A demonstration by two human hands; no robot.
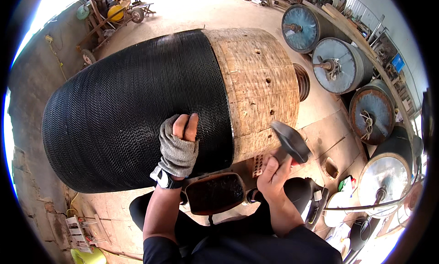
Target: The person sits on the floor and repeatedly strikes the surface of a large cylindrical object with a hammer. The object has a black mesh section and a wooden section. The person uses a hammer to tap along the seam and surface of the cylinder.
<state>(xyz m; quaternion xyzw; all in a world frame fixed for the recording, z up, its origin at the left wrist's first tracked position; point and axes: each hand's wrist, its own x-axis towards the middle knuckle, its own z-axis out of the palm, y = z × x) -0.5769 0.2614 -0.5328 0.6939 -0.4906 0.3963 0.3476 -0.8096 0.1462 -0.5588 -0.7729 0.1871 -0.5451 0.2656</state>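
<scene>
A large drum lies across in front of me. Its left part is covered by ridged black material (123,94) like tightly wound cord, and its right part is bare wood (254,85) with several holes. My left hand (179,145), in a grey glove with bare fingertips, rests on the black covering near its right edge. Its fingers are curled closed, and what they may hold is hidden. In my right hand (274,175) I grip a hammer (292,142), its dark head slightly blurred and raised by the drum's lower right edge.
Several metal-ended rollers (336,65) stand along the right side. Between my knees is a dark, rounded tray (215,212). A perforated brick (257,167) sits below the drum. At the upper left are a wheeled cart (116,12) and a grey wall (34,76).
</scene>
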